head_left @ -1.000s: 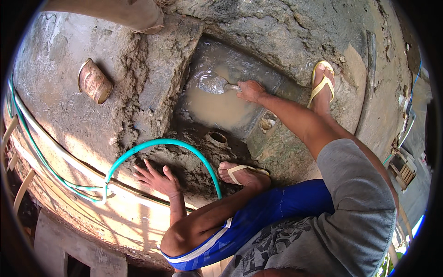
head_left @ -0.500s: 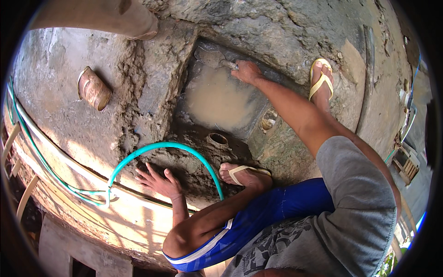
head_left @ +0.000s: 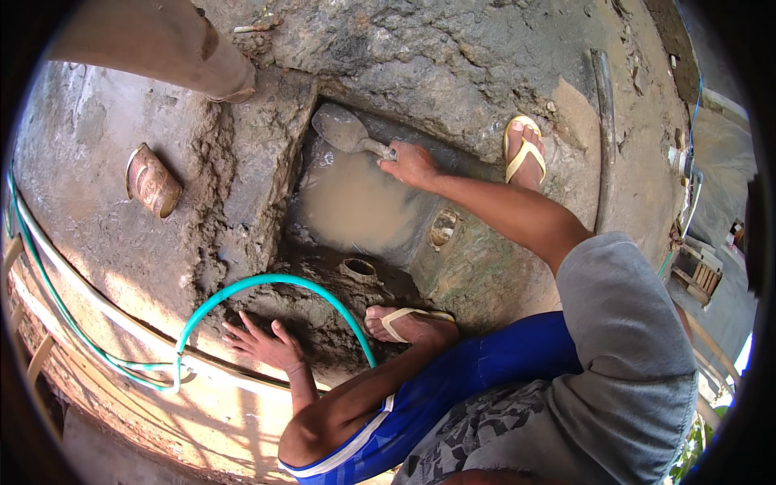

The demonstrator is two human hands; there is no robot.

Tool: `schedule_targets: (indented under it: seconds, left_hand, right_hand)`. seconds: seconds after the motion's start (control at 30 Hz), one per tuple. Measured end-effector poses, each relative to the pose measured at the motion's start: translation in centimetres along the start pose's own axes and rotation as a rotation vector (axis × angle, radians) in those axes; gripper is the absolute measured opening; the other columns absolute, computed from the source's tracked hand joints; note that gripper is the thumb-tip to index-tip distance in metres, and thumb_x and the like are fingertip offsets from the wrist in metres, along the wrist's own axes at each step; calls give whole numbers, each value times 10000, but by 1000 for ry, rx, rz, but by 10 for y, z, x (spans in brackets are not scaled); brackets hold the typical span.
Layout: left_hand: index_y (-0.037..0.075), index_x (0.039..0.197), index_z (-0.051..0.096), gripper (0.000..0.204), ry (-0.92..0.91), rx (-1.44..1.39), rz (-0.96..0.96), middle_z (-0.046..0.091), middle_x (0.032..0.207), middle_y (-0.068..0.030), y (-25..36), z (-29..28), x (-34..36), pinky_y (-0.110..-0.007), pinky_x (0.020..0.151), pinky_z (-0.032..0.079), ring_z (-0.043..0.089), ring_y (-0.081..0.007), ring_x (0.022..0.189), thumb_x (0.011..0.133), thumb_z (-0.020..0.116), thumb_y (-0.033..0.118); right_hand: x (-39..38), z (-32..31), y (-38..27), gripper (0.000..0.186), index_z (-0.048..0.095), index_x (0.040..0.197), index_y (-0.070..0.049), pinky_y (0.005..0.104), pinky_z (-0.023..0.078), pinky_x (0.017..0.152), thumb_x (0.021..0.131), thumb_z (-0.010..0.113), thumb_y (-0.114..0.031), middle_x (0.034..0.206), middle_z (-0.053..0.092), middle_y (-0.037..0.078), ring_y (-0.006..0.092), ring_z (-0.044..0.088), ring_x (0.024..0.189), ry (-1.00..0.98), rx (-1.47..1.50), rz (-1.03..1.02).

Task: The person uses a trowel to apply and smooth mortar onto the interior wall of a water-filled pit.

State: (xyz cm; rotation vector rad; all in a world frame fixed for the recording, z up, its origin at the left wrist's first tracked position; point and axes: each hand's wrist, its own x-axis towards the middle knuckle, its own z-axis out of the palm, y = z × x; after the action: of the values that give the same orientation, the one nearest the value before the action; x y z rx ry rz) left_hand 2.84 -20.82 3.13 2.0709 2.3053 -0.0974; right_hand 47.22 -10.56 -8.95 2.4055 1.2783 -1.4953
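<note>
My right hand (head_left: 411, 164) is closed around the handle of a trowel (head_left: 339, 128), reaching over a square pit (head_left: 416, 133) in the ground. The trowel's rounded, mud-coloured blade lies at the pit's far left corner, its broad face showing. Cloudy brown water (head_left: 356, 206) covers much of the pit floor. My left hand (head_left: 271, 347) rests with fingers spread on the muddy ground near the pit's near left side, holding nothing. Close above it arches a green hose (head_left: 267, 280).
Two round pipe openings, one at the near edge (head_left: 358, 268) and one at the right (head_left: 443, 228), border the pit. A dented, rusty can (head_left: 153, 182) lies at left. A thick post (head_left: 162, 48) stands far left. My sandalled feet flank the pit's right side.
The whole view has shifted slightly. The trowel's blade shows lighter and more plainly at the same pit corner, still in my right hand. My left hand stays on the ground.
</note>
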Motion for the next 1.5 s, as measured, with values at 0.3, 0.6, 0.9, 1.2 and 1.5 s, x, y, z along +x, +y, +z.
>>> schedule_targets:
  seconds: [0.3, 0.6, 0.9, 1.2, 1.5]
  left_hand:
    - [155, 1553, 367, 852, 0, 5, -4, 183, 1655, -186, -2, -2, 2, -675, 1178, 101, 142, -480, 1501, 967, 193, 748]
    - [138, 1541, 385, 866, -24, 50, 1, 195, 1653, -181, -1, -1, 1, -659, 1186, 103, 151, -476, 1499, 965, 177, 751]
    - [151, 1553, 366, 851, -12, 109, 20, 166, 1664, -170, -7, -3, -1, -642, 1193, 116, 128, -453, 1516, 974, 155, 738]
    - [146, 1546, 375, 806, -21, 142, 41, 170, 1661, -180, -10, -1, 1, -640, 1194, 121, 147, -446, 1513, 995, 179, 701]
    - [141, 1542, 362, 726, -16, 178, 61, 168, 1657, -197, -9, 5, -4, -644, 1182, 161, 169, -437, 1511, 1026, 236, 637]
  right_hand:
    - [-110, -206, -16, 721, 469, 1420, 67, 282, 443, 489, 909, 720, -375, 633, 578, 14, 107, 541, 514, -111, 390, -101]
    - [-102, -253, -38, 622, 597, 1229, 32, 313, 406, 483, 893, 727, -475, 604, 539, 20, 102, 510, 527, 258, 164, -65]
    - [-89, -270, -34, 574, 594, 1129, 44, 512, 496, 806, 945, 596, -500, 904, 680, 281, 421, 683, 936, 269, -249, -137]
    - [-119, -352, -8, 540, 589, 1011, 53, 537, 508, 789, 964, 574, -485, 882, 676, 273, 456, 670, 883, 375, -466, -114]
    - [-66, -344, 9, 497, 537, 1068, 34, 558, 519, 745, 984, 540, -455, 895, 687, 281, 480, 667, 857, 504, -366, -122]
